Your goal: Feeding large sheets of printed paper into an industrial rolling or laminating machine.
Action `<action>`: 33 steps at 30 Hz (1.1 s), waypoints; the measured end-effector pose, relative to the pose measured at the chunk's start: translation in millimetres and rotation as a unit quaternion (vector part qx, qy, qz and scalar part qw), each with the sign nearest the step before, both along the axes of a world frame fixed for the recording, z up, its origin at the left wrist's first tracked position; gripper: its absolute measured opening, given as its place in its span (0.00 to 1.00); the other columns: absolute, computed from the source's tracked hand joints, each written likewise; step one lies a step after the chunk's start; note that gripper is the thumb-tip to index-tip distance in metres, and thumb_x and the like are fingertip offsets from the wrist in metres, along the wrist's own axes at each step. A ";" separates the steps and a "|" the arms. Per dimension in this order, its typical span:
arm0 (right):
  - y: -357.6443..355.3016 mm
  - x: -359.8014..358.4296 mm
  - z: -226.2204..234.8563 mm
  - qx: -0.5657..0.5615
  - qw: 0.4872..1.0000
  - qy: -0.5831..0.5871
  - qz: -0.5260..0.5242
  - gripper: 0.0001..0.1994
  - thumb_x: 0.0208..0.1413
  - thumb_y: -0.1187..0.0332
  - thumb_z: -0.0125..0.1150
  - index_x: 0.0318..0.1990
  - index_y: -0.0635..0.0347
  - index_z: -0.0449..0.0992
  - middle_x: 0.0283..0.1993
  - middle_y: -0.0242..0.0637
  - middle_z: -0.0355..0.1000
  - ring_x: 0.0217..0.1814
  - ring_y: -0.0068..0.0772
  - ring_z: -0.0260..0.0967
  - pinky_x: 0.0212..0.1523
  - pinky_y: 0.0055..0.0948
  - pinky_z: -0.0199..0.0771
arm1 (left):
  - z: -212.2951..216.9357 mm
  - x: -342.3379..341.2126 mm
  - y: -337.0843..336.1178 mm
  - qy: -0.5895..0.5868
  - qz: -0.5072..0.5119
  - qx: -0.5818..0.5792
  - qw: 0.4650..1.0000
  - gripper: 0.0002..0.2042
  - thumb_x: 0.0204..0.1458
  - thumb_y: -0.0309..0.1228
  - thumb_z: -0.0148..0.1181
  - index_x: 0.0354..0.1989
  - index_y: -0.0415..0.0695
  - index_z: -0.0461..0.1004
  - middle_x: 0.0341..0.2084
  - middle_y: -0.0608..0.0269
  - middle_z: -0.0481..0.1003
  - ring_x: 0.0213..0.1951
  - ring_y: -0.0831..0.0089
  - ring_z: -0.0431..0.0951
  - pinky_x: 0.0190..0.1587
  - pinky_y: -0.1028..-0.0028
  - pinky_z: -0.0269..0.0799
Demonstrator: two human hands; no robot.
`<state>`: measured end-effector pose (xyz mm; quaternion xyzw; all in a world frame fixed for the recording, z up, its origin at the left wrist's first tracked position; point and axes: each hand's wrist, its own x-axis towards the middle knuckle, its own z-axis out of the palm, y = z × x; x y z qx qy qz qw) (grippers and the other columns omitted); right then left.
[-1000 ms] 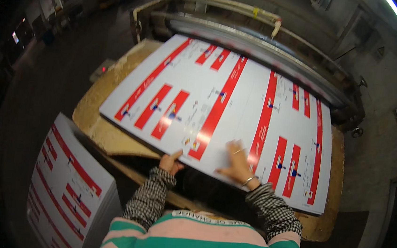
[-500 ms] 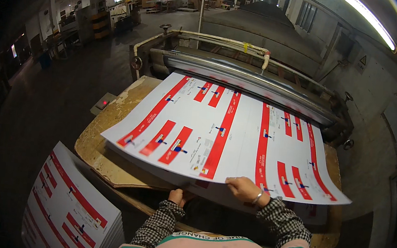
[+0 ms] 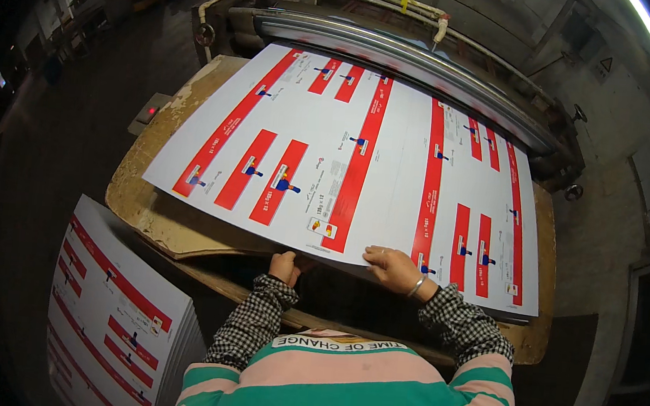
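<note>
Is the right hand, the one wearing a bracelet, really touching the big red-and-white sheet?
Touching. The head view shows the right hand closed on the near edge of the red-and-white sheet, with no gap between them.

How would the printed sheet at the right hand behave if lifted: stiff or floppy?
The printed sheet looks wide and thin, so it would probably bend easily. With the right hand at one spot along the near edge, the corners may sag. Its smooth-looking face might slip.
</note>
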<state>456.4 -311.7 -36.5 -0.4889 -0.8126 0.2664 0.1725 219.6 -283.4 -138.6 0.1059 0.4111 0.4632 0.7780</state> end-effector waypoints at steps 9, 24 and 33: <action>87.7 9.2 -56.5 0.038 0.973 -0.094 -0.209 0.20 0.36 0.61 0.60 0.36 0.66 0.68 0.43 0.50 0.64 0.50 0.46 0.57 0.47 0.33 0.60 | -5.1 -2.7 8.2 0.036 -0.039 0.029 0.998 0.13 0.46 0.30 0.52 0.39 0.38 0.65 0.32 0.58 0.71 0.32 0.70 0.73 0.29 0.74 0.70; 58.5 -36.4 -26.7 -0.140 0.985 -0.057 -0.085 0.13 0.43 0.71 0.47 0.37 0.65 0.70 0.33 0.52 0.68 0.31 0.28 0.69 0.29 0.25 0.67 | -64.1 -21.3 34.6 -0.068 -0.020 0.013 0.997 0.14 0.46 0.22 0.45 0.43 0.33 0.63 0.40 0.50 0.67 0.42 0.58 0.68 0.45 0.62 0.67; 59.1 -27.7 -54.0 -0.108 0.986 0.044 -0.116 0.16 0.35 0.76 0.55 0.37 0.67 0.70 0.46 0.47 0.65 0.50 0.38 0.62 0.48 0.25 0.63 | -17.5 5.7 65.5 0.043 -0.027 -0.006 0.999 0.13 0.52 0.25 0.40 0.42 0.27 0.63 0.40 0.49 0.67 0.41 0.59 0.70 0.41 0.63 0.70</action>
